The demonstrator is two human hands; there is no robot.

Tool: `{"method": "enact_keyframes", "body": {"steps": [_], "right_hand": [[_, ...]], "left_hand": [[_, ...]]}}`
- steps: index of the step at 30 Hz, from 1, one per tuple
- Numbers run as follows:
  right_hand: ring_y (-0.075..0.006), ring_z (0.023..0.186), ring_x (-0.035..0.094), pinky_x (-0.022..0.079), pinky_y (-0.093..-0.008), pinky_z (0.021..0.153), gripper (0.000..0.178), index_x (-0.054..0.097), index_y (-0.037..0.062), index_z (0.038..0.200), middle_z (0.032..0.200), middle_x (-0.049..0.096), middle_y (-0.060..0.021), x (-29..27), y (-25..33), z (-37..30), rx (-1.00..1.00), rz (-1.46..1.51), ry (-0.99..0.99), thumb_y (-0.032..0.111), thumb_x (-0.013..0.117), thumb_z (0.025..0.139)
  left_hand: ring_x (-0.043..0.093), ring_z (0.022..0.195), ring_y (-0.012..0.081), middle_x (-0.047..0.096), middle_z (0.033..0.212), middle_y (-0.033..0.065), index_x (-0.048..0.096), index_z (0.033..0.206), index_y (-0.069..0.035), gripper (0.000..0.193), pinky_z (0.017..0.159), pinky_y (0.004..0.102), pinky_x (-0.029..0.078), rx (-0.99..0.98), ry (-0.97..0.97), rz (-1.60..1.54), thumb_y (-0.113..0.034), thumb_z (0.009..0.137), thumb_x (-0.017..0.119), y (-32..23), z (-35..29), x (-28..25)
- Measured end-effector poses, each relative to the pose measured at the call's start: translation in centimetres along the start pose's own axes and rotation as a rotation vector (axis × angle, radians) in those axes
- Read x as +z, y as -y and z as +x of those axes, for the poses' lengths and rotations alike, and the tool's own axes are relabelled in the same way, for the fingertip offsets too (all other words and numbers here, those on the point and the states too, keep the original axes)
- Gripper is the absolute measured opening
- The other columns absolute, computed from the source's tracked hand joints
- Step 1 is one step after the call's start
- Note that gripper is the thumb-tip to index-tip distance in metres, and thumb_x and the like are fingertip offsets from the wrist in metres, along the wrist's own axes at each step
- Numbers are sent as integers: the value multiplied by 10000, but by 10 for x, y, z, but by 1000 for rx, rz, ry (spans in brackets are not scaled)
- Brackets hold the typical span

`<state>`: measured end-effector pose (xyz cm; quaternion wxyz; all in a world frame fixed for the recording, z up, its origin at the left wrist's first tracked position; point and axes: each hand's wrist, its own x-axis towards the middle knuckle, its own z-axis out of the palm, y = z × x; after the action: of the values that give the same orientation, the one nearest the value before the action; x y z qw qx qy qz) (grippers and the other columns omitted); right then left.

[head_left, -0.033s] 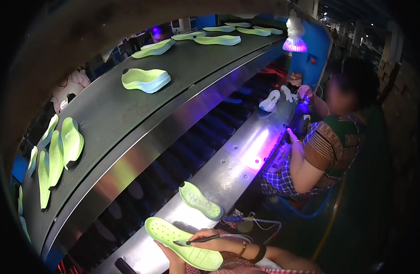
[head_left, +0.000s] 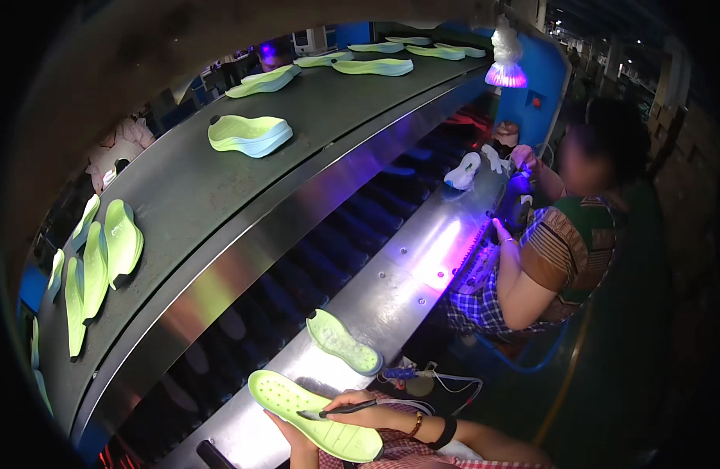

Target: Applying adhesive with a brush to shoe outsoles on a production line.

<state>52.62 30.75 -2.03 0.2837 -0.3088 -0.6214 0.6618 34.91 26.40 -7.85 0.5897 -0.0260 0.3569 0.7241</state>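
While the left hand gripped the left edge of a long lime-green shoe sole, its fingers partly hidden underneath, we saw the right hand pinching a slim black-handled brush-like tool. Sole was held up at the near end of a shiny silver metal counter, dimpled inner face showing. Tool tip was at that face, around mid-length; contact we couldn't confirm. We logged the step as tool work on the inner surface. In our judgement, any further stroke called for a steady left grip and light tip control. Just beyond, a pale-green sole with whitish footbed lay on the counter; a dark conveyor belt carried more.
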Motion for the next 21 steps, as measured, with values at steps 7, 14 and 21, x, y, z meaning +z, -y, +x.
{"method": "enact_keyframes", "body": {"steps": [7,14,21], "right_hand": [[-113,788,580,453,-223,687,206,631,23,931,847,626,-81,2,2,2,13,21,-25,155,643,773],[-72,770,576,460,-186,677,188,641,9,926,850,634,-51,10,-15,-6,107,35,-36,89,666,757],[-66,773,575,460,-184,680,198,635,2,928,855,640,-50,15,-17,-6,193,47,-31,93,672,755]], "left_hand": [[548,901,326,544,1073,138,426,1203,-128,757,787,441,461,-52,9,-67,-721,767,250,-3,-4,1],[438,1116,290,443,1246,98,357,1285,-120,798,949,419,355,-88,125,-10,-719,774,228,-3,-16,-5],[458,1088,334,443,1242,132,349,1286,-111,836,923,469,373,-96,64,15,-741,754,206,-8,-27,5]]}}
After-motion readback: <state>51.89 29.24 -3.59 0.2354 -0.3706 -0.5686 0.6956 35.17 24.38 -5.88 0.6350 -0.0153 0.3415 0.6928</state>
